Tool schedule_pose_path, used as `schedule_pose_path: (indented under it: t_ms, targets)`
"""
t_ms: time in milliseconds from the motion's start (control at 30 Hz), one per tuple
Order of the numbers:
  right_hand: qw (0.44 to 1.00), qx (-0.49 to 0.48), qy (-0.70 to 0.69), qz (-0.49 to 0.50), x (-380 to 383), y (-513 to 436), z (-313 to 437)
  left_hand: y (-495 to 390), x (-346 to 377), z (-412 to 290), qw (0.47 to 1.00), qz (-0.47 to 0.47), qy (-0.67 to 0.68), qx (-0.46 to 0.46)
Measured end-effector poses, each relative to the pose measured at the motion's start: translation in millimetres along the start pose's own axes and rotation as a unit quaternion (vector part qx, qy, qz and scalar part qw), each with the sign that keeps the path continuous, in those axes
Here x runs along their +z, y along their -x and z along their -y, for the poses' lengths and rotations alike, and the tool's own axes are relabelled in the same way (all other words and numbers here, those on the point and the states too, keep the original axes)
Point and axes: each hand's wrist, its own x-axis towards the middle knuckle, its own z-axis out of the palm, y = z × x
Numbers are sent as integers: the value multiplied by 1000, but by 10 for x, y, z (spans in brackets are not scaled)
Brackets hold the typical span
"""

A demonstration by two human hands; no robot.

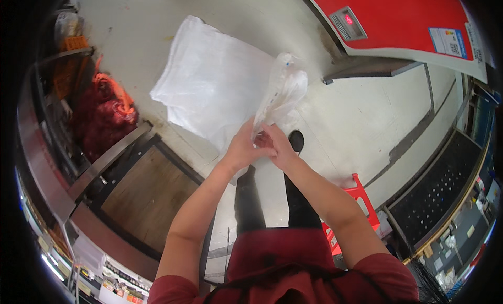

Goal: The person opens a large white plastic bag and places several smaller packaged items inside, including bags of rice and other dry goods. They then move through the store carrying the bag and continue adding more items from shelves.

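Note:
A large white plastic sack [220, 80] hangs or lies spread out before me, above the pale floor. Along its right side bunches a thin translucent plastic edge [289, 87], crumpled and loose. My left hand [241, 146] grips the near end of this edge, thumb pointing right. Close against it, my right hand [279, 146] has its fingers curled at the same gathered plastic. The two hands nearly touch, and their fingertips are partly hidden by each other and by the film.
At the upper right stands a red appliance [393, 17] with a lit display. A red plastic stool [359, 192] is by my right arm. Red mesh sacks [106, 119] sit at left, above a wooden-topped platform [153, 198]. A black perforated panel [436, 190] lies right.

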Motion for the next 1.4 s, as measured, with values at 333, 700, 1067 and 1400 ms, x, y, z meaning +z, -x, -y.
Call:
schedule_pose_path:
  t_ms: [333,700,1067,1400]
  targets:
    - [85,-580,790,177,2174,798,366,539,-1955,-1006,991,98,-80,-34]
    - [135,-209,918,308,4878,1177,-22,2126,-3232,-2088,875,-237,-415,79]
    - [-131,-384,716,568,5055,1356,36,2120,-3184,-2162,968,-154,-110,-163]
    - [-119,32,855,504,5545,607,218,2030,-2706,-2929,886,-254,-342,-184]
